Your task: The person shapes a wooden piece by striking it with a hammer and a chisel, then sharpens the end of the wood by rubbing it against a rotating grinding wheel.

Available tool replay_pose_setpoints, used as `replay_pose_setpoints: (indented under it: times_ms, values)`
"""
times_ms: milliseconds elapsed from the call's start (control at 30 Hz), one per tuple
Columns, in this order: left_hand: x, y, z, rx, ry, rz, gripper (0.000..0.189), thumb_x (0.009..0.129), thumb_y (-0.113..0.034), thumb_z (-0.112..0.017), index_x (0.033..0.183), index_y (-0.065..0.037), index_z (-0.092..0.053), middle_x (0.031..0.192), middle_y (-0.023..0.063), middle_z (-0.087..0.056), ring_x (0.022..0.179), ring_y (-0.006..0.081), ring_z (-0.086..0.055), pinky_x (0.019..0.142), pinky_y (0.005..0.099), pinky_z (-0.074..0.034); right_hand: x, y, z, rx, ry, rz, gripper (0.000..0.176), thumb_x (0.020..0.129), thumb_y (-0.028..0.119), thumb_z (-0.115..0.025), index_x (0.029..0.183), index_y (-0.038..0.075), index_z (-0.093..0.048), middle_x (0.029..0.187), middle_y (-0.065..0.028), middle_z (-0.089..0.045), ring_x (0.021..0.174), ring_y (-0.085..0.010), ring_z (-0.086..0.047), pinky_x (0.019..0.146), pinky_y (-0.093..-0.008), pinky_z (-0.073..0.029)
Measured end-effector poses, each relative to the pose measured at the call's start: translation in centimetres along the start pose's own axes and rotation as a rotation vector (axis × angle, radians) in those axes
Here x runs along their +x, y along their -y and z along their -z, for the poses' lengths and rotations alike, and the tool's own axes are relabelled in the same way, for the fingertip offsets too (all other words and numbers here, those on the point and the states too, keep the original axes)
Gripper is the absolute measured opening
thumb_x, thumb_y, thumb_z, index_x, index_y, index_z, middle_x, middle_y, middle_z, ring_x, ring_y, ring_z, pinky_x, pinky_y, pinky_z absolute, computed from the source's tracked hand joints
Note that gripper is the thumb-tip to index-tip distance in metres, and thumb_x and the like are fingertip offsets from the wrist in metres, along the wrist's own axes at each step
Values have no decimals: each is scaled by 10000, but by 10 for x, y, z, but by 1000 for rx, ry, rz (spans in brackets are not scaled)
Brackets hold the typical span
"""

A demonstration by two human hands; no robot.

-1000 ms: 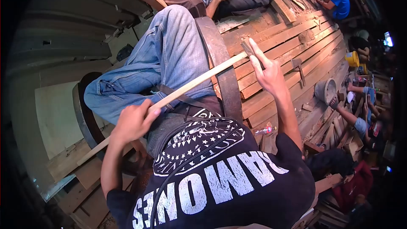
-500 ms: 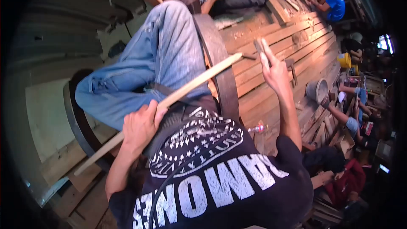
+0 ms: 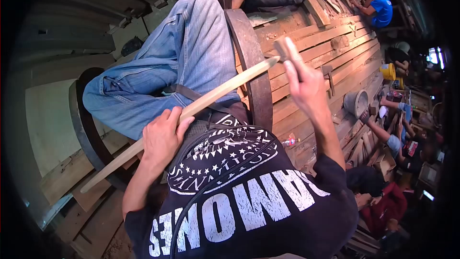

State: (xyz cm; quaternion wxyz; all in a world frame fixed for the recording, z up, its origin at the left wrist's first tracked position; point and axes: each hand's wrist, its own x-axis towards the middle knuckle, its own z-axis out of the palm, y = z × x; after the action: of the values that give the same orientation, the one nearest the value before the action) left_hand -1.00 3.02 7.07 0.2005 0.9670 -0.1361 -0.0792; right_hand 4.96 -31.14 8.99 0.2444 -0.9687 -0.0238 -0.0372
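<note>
My left hand point(image 3: 164, 132) is wrapped round a long, pale wooden stick point(image 3: 218, 93) that slants across my lap, its pointed end up to the right. My right hand point(image 3: 303, 77) is beside that tip, its fingers stretched along a small brown piece point(image 3: 280, 48), which is blurred and partly hidden. The piece is at the stick's tip; whether they touch is hard to tell. Under the stick's middle are my jeans point(image 3: 203, 50) and a dark curved band point(image 3: 255, 67).
Wooden planks point(image 3: 340, 69) spread to the right, with a hammer-like tool point(image 3: 328, 77) on them. A grey bucket point(image 3: 356, 103) and a yellow bucket point(image 3: 387, 70) stand farther right. Other people sit nearby: one in blue point(image 3: 382, 9), one in dark red point(image 3: 387, 206), another at the top.
My right hand has moved slightly left and down, bringing the brown piece to the stick's tip. The thin dark thing seen earlier beyond the tip is no longer distinct.
</note>
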Motion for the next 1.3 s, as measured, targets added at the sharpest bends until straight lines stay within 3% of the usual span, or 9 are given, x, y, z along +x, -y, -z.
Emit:
replay_pose_setpoints:
  times_ms: [233,500,567,767,867,967,1067,1167,1300]
  values:
    - [-5,3,3,-67,94,22,327,973,-423,-624,1010,-103,-570,765,138,-645,678,395,-652,561,504,-474,2,-35,-15,-278,94,-109,490,1020,228,-580,1502,247,-490,706,-249,-638,568,-383,-646,565,-451,-489]
    - [1,-2,6,-64,107,10,305,979,-398,-621,996,-99,-568,786,133,-672,690,379,-664,563,493,-484,-5,-25,-29,22,-80,108,503,997,254,-608,1489,267,-505,694,-219,-643,608,-388,-649,573,-487,-487]
    - [0,-2,5,-76,87,8,301,981,-397,-619,996,-102,-568,785,133,-672,693,375,-666,564,492,-482,6,-38,-13,-191,109,-212,505,1009,203,-595,1502,219,-490,706,-237,-624,604,-394,-640,582,-459,-484]
    - [2,-1,6,-95,139,45,318,980,-403,-617,991,-92,-556,787,147,-677,702,393,-663,588,510,-480,-6,-22,-22,103,-138,189,491,1021,254,-557,1505,228,-481,677,-223,-647,586,-392,-653,562,-479,-502]
    - [1,-1,7,-103,164,48,302,983,-386,-614,1015,-90,-567,789,163,-676,712,406,-658,604,511,-474,0,-51,-28,-197,0,-79,481,1026,283,-539,1502,241,-484,693,-230,-654,615,-393,-667,571,-477,-510]
    - [8,0,7,-112,144,69,280,984,-360,-617,1030,-87,-577,783,173,-673,716,414,-653,611,506,-468,0,-64,-22,-80,0,-187,480,1018,238,-566,1493,233,-502,687,-226,-646,606,-396,-660,566,-482,-492]
    - [3,-2,11,-143,190,63,286,982,-359,-624,1016,-79,-572,760,176,-663,709,418,-648,613,506,-470,-9,-19,-15,135,-157,84,471,1024,174,-557,1492,186,-506,704,-220,-638,580,-370,-641,562,-401,-496]
    - [2,1,7,-134,182,60,333,982,-415,-608,1014,-87,-566,766,172,-677,701,412,-659,610,521,-484,-14,-29,-43,95,-127,163,492,1010,233,-581,1495,232,-501,704,-231,-646,582,-403,-641,551,-474,-477]
    - [0,3,5,-168,159,37,288,978,-364,-633,1011,-81,-589,750,173,-665,689,407,-651,600,493,-472,5,-59,-21,-105,-13,-218,492,1013,227,-573,1498,231,-497,666,-247,-622,571,-406,-632,545,-480,-471]
